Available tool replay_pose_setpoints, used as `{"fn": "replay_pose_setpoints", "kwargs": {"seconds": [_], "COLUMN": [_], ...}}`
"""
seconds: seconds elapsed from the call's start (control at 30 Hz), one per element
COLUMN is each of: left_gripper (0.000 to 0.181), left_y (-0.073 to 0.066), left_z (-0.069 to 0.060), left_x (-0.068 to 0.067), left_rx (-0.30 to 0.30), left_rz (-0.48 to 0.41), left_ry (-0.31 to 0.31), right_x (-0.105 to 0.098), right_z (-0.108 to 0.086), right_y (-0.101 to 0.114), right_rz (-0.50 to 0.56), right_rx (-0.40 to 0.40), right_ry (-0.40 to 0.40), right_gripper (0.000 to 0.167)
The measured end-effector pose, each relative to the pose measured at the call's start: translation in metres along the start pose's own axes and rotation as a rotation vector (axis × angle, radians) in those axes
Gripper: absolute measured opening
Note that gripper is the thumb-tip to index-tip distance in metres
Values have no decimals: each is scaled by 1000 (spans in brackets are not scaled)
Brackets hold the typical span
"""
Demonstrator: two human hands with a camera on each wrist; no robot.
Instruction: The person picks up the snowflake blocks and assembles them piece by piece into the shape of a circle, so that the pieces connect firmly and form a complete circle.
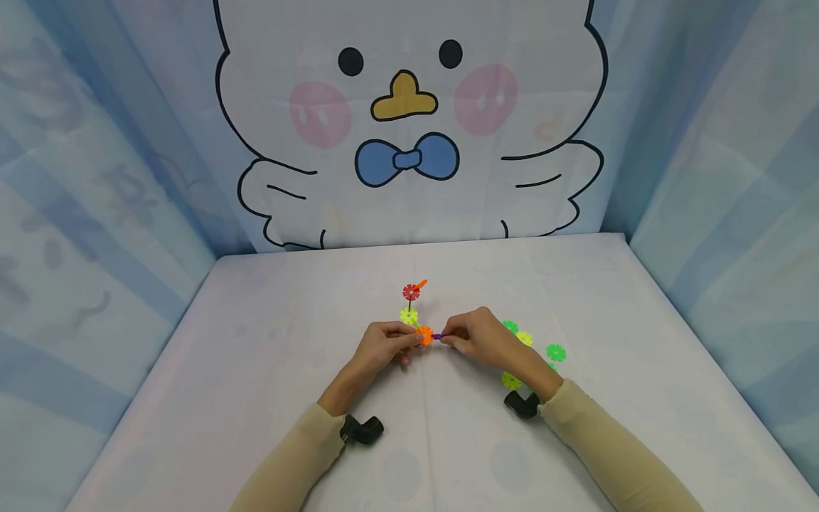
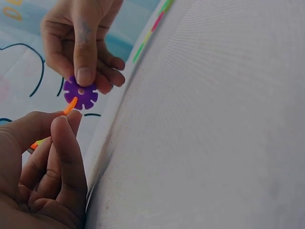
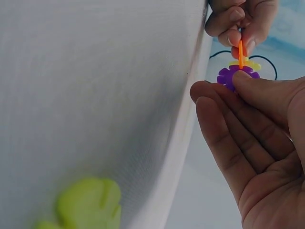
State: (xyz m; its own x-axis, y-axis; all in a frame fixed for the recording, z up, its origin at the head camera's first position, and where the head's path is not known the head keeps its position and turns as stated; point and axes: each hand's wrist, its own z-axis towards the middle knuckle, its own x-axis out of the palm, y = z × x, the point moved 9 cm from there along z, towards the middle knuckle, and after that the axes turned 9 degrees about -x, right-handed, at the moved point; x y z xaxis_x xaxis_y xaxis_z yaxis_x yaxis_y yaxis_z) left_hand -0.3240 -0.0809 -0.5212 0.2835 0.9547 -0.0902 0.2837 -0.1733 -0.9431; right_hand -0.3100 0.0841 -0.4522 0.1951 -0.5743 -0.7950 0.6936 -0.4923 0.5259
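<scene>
The left hand (image 1: 382, 346) pinches an orange notched disc (image 1: 425, 336) between thumb and finger. A purple disc (image 2: 81, 93) is pinched by the right hand (image 1: 483, 336), and its notched edge meets the orange one. In the right wrist view the orange disc (image 3: 241, 53) stands edge-on against the purple disc (image 3: 228, 76). Joined to the orange disc is a chain with a yellow disc (image 1: 409, 316), a dark edge-on piece, a red disc (image 1: 411, 292) and another orange piece (image 1: 421, 284) at the far end.
Loose green (image 1: 556, 353) and yellow discs (image 1: 511, 381) lie on the white table (image 1: 269, 306) around and behind the right forearm. A curtain with a cartoon figure stands at the back, and blue-white curtains hang at both sides.
</scene>
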Motion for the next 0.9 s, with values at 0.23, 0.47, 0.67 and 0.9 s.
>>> {"fn": "replay_pose_setpoints", "kwargs": {"seconds": [0.23, 0.47, 0.67, 0.9], "left_gripper": [22, 20, 19, 20], "left_y": [0, 2, 2, 1], "left_z": [0, 3, 3, 2], "left_x": [-1, -3, -3, -3], "left_rx": [-1, -2, 9, 24], "left_rz": [-7, -9, -23, -29], "left_ry": [2, -3, 3, 14], "right_x": [-1, -2, -2, -2], "right_z": [0, 1, 1, 2], "right_y": [3, 5, 8, 11], "right_rz": [-11, 5, -4, -15], "right_rx": [-29, -44, -59, -74], "right_ry": [-19, -37, -48, -58], "right_gripper": [4, 5, 4, 4]}}
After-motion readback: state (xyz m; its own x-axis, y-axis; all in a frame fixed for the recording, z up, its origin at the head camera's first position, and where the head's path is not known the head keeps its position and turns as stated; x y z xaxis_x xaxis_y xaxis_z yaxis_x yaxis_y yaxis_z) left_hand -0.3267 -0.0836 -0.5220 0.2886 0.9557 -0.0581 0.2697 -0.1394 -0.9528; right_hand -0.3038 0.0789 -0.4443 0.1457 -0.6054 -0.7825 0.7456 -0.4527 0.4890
